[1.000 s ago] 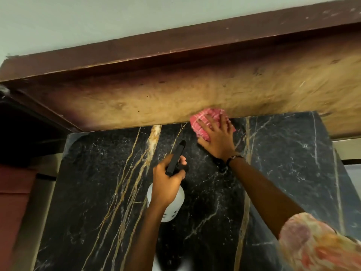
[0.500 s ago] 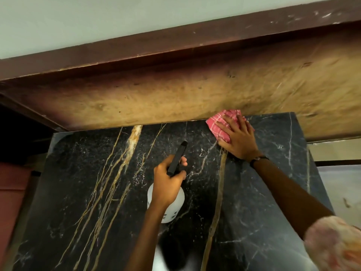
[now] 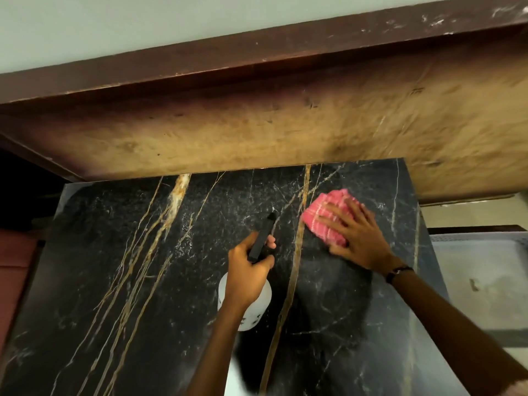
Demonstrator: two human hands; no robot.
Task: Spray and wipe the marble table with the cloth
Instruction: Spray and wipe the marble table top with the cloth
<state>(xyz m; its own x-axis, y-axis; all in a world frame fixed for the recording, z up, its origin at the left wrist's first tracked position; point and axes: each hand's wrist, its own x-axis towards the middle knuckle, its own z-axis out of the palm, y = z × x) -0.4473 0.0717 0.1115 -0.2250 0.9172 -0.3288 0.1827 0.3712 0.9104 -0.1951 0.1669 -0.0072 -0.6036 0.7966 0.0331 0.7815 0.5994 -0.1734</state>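
The black marble table (image 3: 143, 281) with gold and white veins fills the lower view. My right hand (image 3: 360, 238) lies flat on a folded red checked cloth (image 3: 320, 215), pressing it onto the marble near the far right corner. My left hand (image 3: 248, 272) grips a white spray bottle (image 3: 257, 310) by its black trigger head, held just above the table's middle, nozzle pointing away from me. The bottle's body is partly hidden under my hand.
A worn wooden panel (image 3: 285, 132) with a dark brown top rail rises right behind the table's far edge. A grey tray-like surface (image 3: 480, 281) sits beyond the right edge. A reddish object (image 3: 14, 261) is at the left edge.
My right hand has slid the cloth to the right along the far edge and then a little toward me. The left hand with the bottle has stayed in place.
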